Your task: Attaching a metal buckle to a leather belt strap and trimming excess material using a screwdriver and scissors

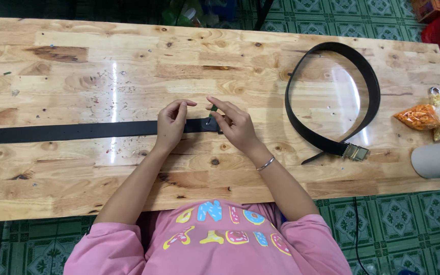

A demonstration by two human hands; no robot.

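pink sleeves (128,244): nearest, at the wooden table (77,61) edge
floor (393,214): green tiles
belt strap (67,131): flat, runs left to right
left hand (171,124): pinches strap end
right hand (235,125): holds small green tool (212,112) upright

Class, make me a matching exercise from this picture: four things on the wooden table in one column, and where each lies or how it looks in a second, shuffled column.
Things:
1. flat black belt strap
2. looped black belt
3. metal buckle
4. snack bags

Descriptions:
A. orange and yellow, at the right edge
B. stretched straight leftward from the hands
C. curved into a ring, right of the hands
D. shiny, at the ring's lower end

Pairs: 1-B, 2-C, 3-D, 4-A
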